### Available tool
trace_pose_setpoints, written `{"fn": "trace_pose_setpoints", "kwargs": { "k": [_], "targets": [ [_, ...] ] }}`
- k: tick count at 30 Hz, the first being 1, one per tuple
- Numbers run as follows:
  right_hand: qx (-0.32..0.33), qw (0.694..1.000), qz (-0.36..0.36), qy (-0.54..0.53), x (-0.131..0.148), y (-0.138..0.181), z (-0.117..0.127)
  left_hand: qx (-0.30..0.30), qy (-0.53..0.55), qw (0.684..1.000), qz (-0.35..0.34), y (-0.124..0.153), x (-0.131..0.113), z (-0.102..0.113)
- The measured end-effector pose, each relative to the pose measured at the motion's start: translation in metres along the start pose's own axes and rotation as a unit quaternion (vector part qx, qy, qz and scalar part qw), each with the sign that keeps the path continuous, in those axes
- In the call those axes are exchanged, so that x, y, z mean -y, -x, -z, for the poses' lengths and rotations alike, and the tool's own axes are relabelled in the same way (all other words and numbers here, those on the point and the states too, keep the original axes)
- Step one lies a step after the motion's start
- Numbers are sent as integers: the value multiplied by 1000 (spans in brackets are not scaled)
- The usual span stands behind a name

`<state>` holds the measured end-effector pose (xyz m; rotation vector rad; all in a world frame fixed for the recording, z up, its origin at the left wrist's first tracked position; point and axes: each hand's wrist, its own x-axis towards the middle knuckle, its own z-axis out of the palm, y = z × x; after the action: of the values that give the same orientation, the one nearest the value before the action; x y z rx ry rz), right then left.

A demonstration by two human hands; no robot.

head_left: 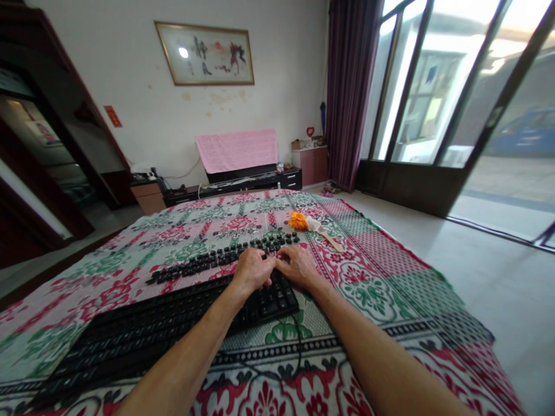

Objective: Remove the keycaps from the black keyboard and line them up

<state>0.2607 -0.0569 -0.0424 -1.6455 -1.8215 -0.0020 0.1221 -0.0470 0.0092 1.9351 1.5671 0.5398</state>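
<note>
A black keyboard [173, 318] lies slanted on the patterned cloth, its right end under my hands. Behind it, loose black keycaps [195, 266] are laid out in rows. My left hand [254, 268] is closed, fingers curled over the keyboard's upper right part. My right hand [297, 264] meets it there, thumb and fingers pinched together, the fingertips of both hands almost touching. Whatever they grip is too small and hidden to make out. Beyond the right hand rests a brush with fluffy orange bristles [298, 221] and a pale handle [332, 238].
The red, green and white cloth [368, 289] covers the whole surface. The keyboard's cable [299, 341] loops across it near me. Further back stand a low black cabinet [243, 184], a pink towel [238, 149] draped over something, and a glass door [433, 104] at right.
</note>
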Motion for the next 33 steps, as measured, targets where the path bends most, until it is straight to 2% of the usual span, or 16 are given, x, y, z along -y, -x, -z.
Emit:
{"fn": "trace_pose_setpoints", "kwargs": {
  "k": [4, 9, 12, 18, 28, 33],
  "targets": [
    [1, 1000, -4, -10, -1, 0, 0, -7, 53, 998, 17, 2, 4, 1],
    [2, 1000, -13, -13, 0, 1, 2, 4, 175, 983, 57, 6, 7, 8],
    [1, 1000, -15, -14, 2, 1, 3, 7, 196, 978, 65, 9, 6, 10],
    [3, 1000, -11, -14, 2, 1, 3, -3, 132, 991, 17, 9, 2, 6],
    [21, 1000, -13, -16, 1, 0, 4, 54, -61, 997, 14, -1, -20, 3],
    [11, 1000, -9, -22, 2, 0, 5, 45, -58, 997, 27, -2, -22, 4]
  ]
}}
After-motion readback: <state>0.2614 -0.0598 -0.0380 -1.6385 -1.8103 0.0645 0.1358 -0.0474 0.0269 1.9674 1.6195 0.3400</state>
